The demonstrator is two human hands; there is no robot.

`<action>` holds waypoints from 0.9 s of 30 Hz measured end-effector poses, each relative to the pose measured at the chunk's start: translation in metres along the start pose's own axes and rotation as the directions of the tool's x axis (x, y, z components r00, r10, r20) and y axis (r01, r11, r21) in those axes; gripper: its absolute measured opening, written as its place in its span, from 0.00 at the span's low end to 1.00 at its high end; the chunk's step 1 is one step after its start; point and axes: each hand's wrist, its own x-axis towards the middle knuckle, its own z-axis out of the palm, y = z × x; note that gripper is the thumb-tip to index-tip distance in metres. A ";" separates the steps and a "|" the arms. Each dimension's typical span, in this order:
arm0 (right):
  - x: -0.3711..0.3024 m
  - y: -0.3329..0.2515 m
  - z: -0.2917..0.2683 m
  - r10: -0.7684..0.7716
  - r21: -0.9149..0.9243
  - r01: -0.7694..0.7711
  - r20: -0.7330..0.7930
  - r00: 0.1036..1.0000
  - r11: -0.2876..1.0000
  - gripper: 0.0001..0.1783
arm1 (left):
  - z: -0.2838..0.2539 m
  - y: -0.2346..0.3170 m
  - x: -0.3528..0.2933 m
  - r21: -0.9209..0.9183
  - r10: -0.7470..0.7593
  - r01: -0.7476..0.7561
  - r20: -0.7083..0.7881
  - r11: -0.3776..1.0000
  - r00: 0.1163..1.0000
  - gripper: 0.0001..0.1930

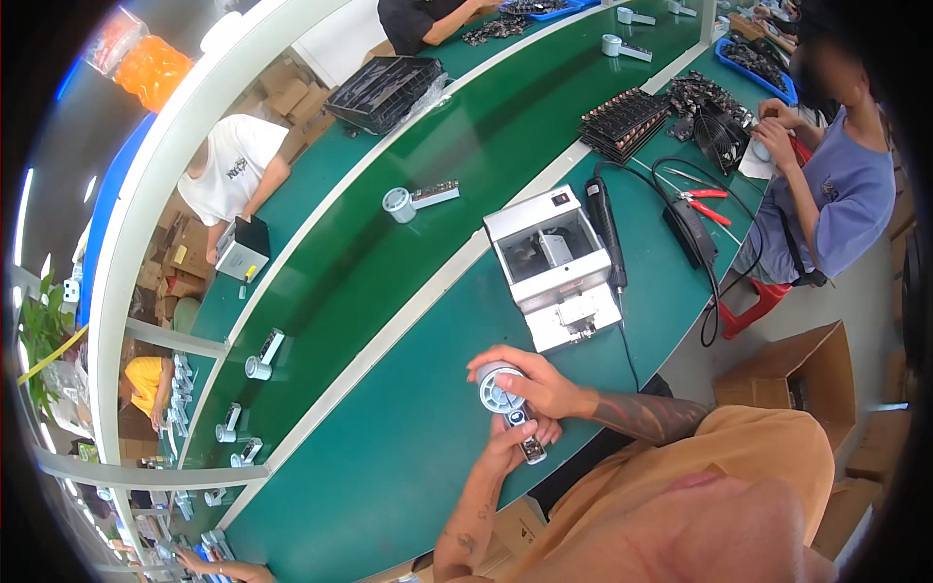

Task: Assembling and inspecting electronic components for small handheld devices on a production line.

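Observation:
Both my hands are closed on one handheld fan housing point(501, 389), light grey-blue with a round slotted head and a short handle. My right hand point(540, 389) wraps the round head from the far side and the right. Lower down, my left hand point(507, 439) grips the handle, its thumb lying along it. The handle's face shows dark parts like a circuit board; small details are too fine to make out. The fan is held above the green table point(408, 389). Just beyond my hands stands a white and silver screw feeder point(559, 262) with a window on top.
A black electric screwdriver point(604, 233) lies beside the feeder, with its cable, a black power adapter point(690, 233) and red-handled pliers point(709, 199) to the right. Several similar fans, one a fan housing point(418, 199), lie on the green conveyor belt point(360, 243). Co-workers sit around.

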 end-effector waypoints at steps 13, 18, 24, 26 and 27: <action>0.003 0.009 0.000 0.043 0.104 -0.041 -0.016 0.999 0.994 0.40 | 0.006 -0.001 0.003 -0.088 0.115 -0.113 0.023 0.990 0.993 0.16; 0.002 0.010 0.001 0.041 0.092 -0.039 -0.028 0.999 0.995 0.38 | 0.007 0.001 0.002 -0.086 0.104 -0.101 0.025 0.991 0.994 0.16; 0.002 0.010 0.001 0.065 0.088 -0.062 -0.035 0.997 0.994 0.37 | 0.004 0.000 0.003 -0.096 0.108 -0.105 0.020 0.990 0.994 0.16; 0.003 0.012 0.001 0.061 0.089 -0.057 -0.042 0.997 0.994 0.36 | 0.005 0.001 0.002 -0.084 0.095 -0.093 0.022 0.992 0.995 0.16; 0.003 0.012 0.001 0.058 0.092 -0.054 -0.042 0.997 0.994 0.36 | 0.005 0.002 0.002 -0.081 0.094 -0.092 0.021 0.992 0.995 0.16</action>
